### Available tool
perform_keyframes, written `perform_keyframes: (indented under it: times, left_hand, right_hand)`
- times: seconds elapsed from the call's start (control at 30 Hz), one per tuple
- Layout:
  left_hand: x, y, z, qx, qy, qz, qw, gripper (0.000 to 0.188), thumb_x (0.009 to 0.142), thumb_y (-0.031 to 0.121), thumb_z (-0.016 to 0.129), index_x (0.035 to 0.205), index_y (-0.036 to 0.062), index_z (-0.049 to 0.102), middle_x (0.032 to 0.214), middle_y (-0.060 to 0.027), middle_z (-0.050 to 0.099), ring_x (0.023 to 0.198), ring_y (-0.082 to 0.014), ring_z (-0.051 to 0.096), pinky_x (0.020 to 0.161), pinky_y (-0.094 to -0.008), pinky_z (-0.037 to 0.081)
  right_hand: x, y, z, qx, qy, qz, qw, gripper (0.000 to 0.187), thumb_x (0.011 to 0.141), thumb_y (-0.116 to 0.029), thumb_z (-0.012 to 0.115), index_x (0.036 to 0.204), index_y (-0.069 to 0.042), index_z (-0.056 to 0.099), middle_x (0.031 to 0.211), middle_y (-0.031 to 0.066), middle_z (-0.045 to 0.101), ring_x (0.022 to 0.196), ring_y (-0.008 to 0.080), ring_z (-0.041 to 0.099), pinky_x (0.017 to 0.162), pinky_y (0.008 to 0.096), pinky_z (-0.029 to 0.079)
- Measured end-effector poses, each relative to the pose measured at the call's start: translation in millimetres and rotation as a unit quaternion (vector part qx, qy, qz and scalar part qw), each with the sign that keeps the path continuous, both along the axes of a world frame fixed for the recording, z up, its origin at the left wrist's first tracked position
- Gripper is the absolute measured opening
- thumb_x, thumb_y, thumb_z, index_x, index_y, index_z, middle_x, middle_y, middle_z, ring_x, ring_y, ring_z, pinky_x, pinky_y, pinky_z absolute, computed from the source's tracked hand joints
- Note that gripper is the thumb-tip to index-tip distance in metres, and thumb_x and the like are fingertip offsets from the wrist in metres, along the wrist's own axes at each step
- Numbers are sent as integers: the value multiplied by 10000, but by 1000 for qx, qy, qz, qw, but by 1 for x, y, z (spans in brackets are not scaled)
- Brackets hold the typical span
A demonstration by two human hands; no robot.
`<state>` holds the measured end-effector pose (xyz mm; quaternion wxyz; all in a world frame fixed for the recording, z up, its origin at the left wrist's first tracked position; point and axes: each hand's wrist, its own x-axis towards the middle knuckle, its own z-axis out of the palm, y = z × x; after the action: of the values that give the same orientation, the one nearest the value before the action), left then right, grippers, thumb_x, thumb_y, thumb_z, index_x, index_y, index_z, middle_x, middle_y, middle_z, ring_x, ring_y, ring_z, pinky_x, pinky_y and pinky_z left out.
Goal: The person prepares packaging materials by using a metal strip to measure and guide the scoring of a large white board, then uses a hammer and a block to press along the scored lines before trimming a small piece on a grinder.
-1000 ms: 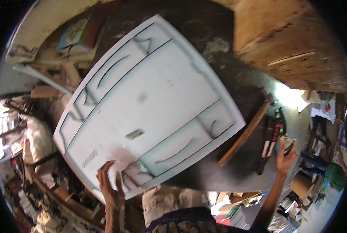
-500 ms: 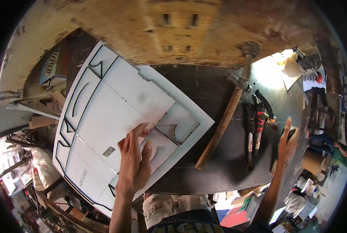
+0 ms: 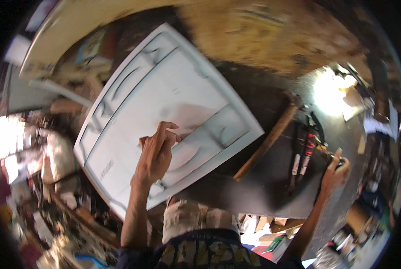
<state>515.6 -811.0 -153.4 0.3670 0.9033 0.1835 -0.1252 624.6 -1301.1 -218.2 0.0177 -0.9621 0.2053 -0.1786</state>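
Note:
A large white panel (image 3: 133, 112) with dark curved lines and strips across its face lies tilted on the dark bench top. Over its lower right part is my left hand (image 3: 155, 154), its fingers half bent and apart with nothing visible between them. Whether the fingertips touch the panel is unclear. At the right side of the bench, my right hand (image 3: 335, 177) is closed around a small dark object (image 3: 340, 162), mostly hidden by the fingers and blurred.
A hammer (image 3: 267, 141) with a wooden handle lies right of the panel. Beside it are long-handled tools (image 3: 309, 145) with red and black wrapping. A worn wooden board (image 3: 240, 38) spans the far side. Clutter (image 3: 52, 197) fills the floor at left.
The whole view has shifted and blurred, with the panel appearing higher and turned. My left hand's fingers have bent, and its thumb is less spread. My right hand still grips the dark object.

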Motion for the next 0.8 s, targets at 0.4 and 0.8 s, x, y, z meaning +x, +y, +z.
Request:
perform_keyframes:
  times: [0.4, 0.8]
  left_hand:
    - [-197, 92, 19, 104, 170, 193, 961, 231, 965, 194, 425, 1089, 64, 570, 827, -104, 717, 861, -289, 662, 879, -449, 294]
    - [-395, 56, -54, -15, -168, 620, 766, 497, 1023, 385, 538, 1344, 6, 550, 1347, -196, 593, 1245, -293, 555, 1048, -393, 421]
  right_hand:
    - [-27, 158, 68, 214, -68, 322, 920, 294, 985, -253, 604, 1171, -25, 618, 1200, 135, 626, 1122, 328, 588, 957, 456, 456]
    - [-163, 252, 82, 265, 407, 640, 595, 79, 795, -94, 729, 768, -36, 683, 796, 95, 657, 713, 240, 655, 662, 340, 508]
